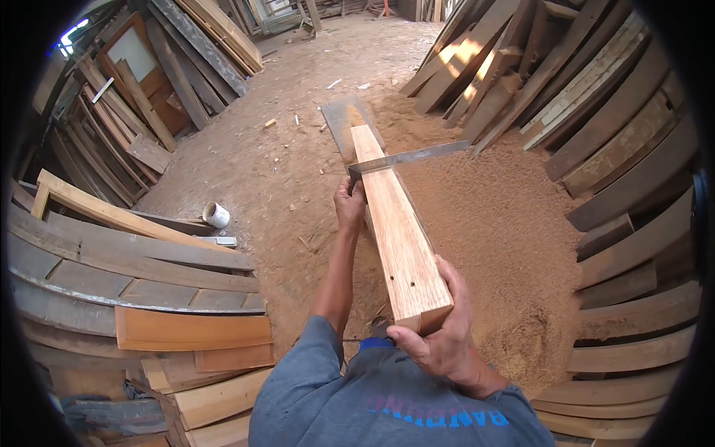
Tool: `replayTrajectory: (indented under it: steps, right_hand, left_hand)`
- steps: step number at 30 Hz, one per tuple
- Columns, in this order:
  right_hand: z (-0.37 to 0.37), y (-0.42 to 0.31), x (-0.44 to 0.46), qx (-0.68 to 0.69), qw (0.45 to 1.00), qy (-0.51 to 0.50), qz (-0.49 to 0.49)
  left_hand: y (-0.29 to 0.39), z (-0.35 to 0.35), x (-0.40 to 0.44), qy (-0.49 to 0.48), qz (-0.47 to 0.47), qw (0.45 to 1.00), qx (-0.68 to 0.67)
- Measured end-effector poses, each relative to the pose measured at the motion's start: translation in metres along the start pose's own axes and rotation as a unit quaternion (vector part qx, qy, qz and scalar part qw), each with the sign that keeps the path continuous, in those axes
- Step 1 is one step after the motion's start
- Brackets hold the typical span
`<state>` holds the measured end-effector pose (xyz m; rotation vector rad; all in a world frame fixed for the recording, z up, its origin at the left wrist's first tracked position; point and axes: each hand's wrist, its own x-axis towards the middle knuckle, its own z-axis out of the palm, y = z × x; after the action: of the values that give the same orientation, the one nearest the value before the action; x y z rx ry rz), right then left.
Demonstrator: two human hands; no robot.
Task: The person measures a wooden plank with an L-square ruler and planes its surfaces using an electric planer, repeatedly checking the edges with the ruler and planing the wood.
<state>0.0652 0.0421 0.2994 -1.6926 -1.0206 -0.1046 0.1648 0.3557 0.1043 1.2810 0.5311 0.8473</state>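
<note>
A long, pale wooden beam (402, 231) points away from my body, with two small dark holes near its close end. My right hand (447, 339) wraps around that end, thumb on the end face and fingers along the right side. Farther out, a metal try square (421, 155) lies across the beam's upper face, its long blade reaching well past the right edge. At the beam's left edge my left hand (350, 203) is closed on the square's stock; part of its fingers is hidden. Under the beam's far part, a flat grey board (339, 119) shows.
Sawdust (491, 223) covers the ground to the right. Stacked planks (633, 320) line the right side, with more timber (201, 261) and an orange-brown board (194, 330) at left. A white cup (216, 215) lies on the dirt floor (283, 171) among wood scraps.
</note>
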Motion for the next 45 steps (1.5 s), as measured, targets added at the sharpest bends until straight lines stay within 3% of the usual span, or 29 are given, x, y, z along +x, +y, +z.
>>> replayTrajectory:
  steps: [3,9,17,27,28,32,35,38,41,43,45]
  right_hand:
    - [0.001,0.004,-0.003,0.017,1.000,0.006,0.007]
    - [-0.001,0.003,-0.001,0.015,1.000,0.002,0.006]
    - [-0.004,0.003,0.004,0.012,1.000,-0.001,0.003]
    - [-0.009,0.011,-0.008,0.067,0.997,-0.017,0.020]
    - [-0.002,0.005,-0.003,0.100,0.993,0.040,0.055]
    - [-0.026,0.001,-0.010,0.163,0.955,-0.026,0.247]
    - [-0.036,-0.001,0.002,0.128,0.970,-0.031,0.203]
    - [-0.015,0.008,-0.008,0.046,0.989,0.096,0.103]
    - [-0.013,0.002,-0.003,-0.001,0.983,0.123,0.136]
    - [-0.034,0.006,-0.020,0.215,0.896,0.100,0.375]
    - [-0.044,0.009,-0.030,0.318,0.814,0.074,0.480]
  left_hand:
    - [-0.018,-0.005,0.012,-0.028,0.001,0.999,-0.043]
    - [-0.013,-0.010,0.010,-0.042,0.018,0.999,0.020]
    - [-0.009,0.000,0.011,0.002,0.004,1.000,0.014]
    - [-0.130,-0.009,0.163,0.041,-0.007,0.999,0.030]
    - [-0.138,-0.008,0.176,0.045,-0.005,0.998,0.043]
    - [-0.157,-0.006,0.213,0.061,-0.049,0.995,0.061]
    - [-0.177,-0.010,0.233,0.047,-0.051,0.996,0.051]
    - [-0.173,-0.014,0.231,0.016,-0.062,0.997,0.046]
    - [-0.180,-0.017,0.232,0.007,-0.055,0.998,0.035]
    - [-0.182,-0.016,0.231,0.008,-0.046,0.999,0.027]
    - [-0.184,-0.017,0.230,0.007,-0.039,0.999,0.021]
